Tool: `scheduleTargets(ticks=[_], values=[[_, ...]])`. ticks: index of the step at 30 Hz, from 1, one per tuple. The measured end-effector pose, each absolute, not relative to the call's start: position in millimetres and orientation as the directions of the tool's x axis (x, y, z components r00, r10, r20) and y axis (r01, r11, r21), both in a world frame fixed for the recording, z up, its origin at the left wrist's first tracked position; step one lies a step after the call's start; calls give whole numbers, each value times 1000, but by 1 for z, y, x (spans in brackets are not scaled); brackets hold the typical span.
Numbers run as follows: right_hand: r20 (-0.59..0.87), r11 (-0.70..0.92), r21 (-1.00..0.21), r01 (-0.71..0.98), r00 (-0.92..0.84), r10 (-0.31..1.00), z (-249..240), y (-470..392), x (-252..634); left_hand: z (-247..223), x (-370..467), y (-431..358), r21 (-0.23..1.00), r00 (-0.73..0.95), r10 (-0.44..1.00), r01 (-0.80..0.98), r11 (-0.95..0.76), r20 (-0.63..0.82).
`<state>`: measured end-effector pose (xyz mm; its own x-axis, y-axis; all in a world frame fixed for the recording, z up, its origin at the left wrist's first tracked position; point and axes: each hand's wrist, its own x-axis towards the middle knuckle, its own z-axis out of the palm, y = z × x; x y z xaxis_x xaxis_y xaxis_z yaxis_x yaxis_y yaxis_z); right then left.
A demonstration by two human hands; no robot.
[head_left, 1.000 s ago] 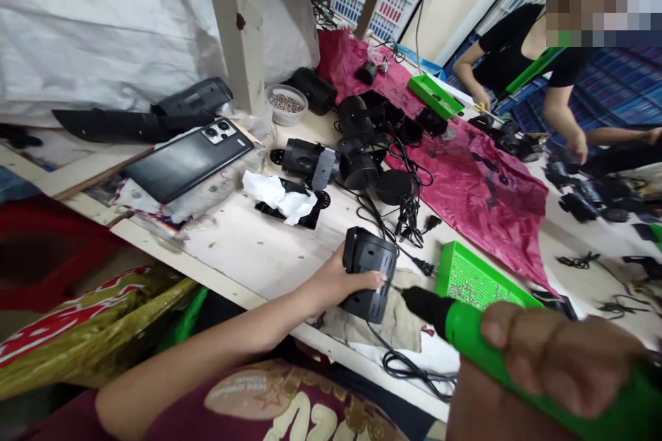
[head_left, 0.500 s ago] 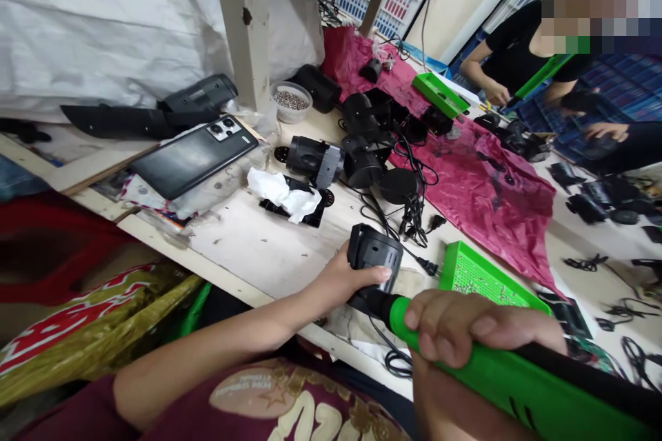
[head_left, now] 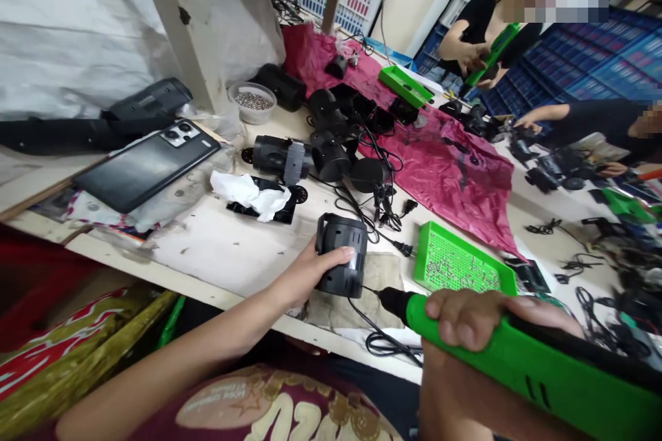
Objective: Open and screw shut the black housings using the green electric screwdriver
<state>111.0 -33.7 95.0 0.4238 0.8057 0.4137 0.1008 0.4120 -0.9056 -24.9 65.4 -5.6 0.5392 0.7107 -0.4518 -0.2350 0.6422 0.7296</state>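
Note:
My left hand (head_left: 323, 263) is wrapped round a black cylindrical housing (head_left: 345, 282), its thumb across the side; the housing rests near the table's front edge over a worn cloth. My right hand (head_left: 480, 317) grips a green electric screwdriver (head_left: 548, 365), whose thin bit points left at the housing's lower right side. Whether the tip touches the housing is hard to tell. A black cable (head_left: 387, 344) trails below the housing. Behind the screwdriver lies a green tray (head_left: 421, 255) with small screws.
A phone (head_left: 147, 165) lies at the left, near a tub of screws (head_left: 253, 102). White tissue (head_left: 251, 194), black housings (head_left: 331, 155) and cables are in the middle. Pink plastic sheeting (head_left: 445, 165) spreads behind. Other people work at the back and right.
The screwdriver has drawn back from the housing, so its thin bit now shows. The housing has turned in my left hand. The whole view has shifted right.

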Motion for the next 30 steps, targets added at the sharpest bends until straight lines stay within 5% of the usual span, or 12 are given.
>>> scheduleTargets(ticks=[3,19,25,30], values=[[508,537,-836,109,523,685,89,-24,102,-6,-23,63,743,519,724,-228,629,-453],[482,572,-820,19,561,673,73,-22,113,-5,-27,58,761,532,738,-243,602,-414],[547,584,-802,129,553,629,75,-29,133,-18,-43,63,458,695,611,-433,777,-380],[454,478,-873,100,525,720,67,-30,140,-23,-46,69,348,742,584,-479,806,-329]])
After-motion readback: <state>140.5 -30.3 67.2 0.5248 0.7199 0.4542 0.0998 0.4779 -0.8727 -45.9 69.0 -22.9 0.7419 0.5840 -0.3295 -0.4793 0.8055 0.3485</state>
